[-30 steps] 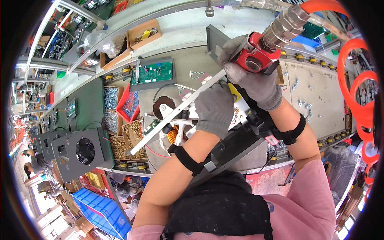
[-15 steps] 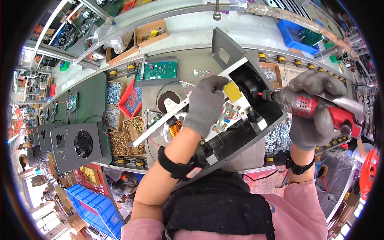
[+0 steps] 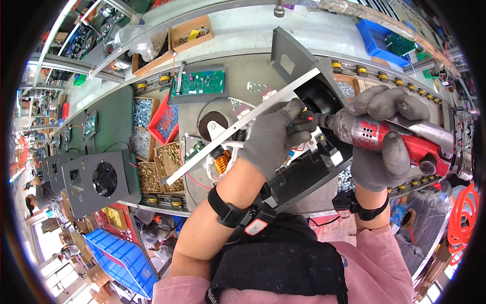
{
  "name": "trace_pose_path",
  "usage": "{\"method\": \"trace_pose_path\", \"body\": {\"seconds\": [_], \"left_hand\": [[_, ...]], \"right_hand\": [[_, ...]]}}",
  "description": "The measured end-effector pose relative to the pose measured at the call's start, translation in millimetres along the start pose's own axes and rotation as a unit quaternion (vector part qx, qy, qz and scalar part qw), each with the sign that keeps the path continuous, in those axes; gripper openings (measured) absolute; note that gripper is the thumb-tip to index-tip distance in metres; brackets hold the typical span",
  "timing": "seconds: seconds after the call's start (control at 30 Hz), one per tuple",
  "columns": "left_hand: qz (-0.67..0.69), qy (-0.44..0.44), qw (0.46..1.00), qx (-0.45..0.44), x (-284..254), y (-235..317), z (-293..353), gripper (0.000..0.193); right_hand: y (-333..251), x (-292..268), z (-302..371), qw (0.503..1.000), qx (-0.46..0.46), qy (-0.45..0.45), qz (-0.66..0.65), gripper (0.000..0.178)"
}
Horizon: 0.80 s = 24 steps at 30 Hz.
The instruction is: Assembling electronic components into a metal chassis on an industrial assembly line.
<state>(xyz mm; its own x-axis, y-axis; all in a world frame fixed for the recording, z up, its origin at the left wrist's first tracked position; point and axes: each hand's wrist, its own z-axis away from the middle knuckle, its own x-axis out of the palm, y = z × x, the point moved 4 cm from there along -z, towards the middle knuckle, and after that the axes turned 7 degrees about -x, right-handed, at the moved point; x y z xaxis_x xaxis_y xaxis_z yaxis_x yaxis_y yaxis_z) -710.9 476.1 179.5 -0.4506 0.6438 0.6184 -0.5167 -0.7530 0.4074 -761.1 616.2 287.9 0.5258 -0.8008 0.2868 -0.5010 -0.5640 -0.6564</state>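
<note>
My gloved right hand (image 3: 377,169) is wrapped round a red powered screwdriver (image 3: 362,133), its bit pointing left over a dark grey metal housing (image 3: 304,190). Close to the bit's tip, the fingers of my gloved left hand (image 3: 271,137) are pinched together; what they hold, if anything, is hidden. The housing lies tilted, with a black round fan (image 3: 321,96) inside and a flat panel (image 3: 291,55) standing at its far end. A long pale metal strip (image 3: 223,137) runs along its left side. Beside that strip sits a copper-wound coil (image 3: 221,162) among wires.
A green circuit board (image 3: 202,82) lies at the back of the bench. To the left are a red tray (image 3: 164,124) and cardboard boxes of small hardware (image 3: 148,178). Another grey housing with a fan (image 3: 96,182) stands farther left. Roller tracks (image 3: 362,70) edge the bench.
My left hand has moved right and slightly down, its fingers closing in beside the bit and covering the yellow piece. The screwdriver has shifted left. The housing has moved slightly.
</note>
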Motion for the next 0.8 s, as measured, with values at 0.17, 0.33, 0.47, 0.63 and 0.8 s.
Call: {"method": "trace_pose_path", "body": {"seconds": [0.17,0.33,0.47,0.63,0.8], "left_hand": [[0.047,0.033,0.998,0.009,-1.6,-1.2,-2.7,0.024],[0.020,0.059,0.998,-0.004,1.1,-2.5,-1.2,0.022],[0.014,0.062,0.998,-0.007,1.7,-3.1,-0.7,0.023],[0.104,0.045,0.993,-0.024,0.3,-5.5,0.4,0.024],[-0.060,0.045,0.997,-0.029,-7.9,1.8,12.5,0.033]], "right_hand": [[2.7,4.1,6.3,1.000,-0.004,-0.022,0.009,0.041],[0.9,12.1,3.9,0.997,-0.019,-0.068,0.020,0.041],[0.8,20.6,8.1,0.995,-0.017,-0.089,0.038,0.038],[-2.7,23.6,10.8,0.986,-0.068,-0.119,0.094,0.038],[2.7,14.2,8.4,0.992,-0.068,-0.066,0.082,0.041]]}}
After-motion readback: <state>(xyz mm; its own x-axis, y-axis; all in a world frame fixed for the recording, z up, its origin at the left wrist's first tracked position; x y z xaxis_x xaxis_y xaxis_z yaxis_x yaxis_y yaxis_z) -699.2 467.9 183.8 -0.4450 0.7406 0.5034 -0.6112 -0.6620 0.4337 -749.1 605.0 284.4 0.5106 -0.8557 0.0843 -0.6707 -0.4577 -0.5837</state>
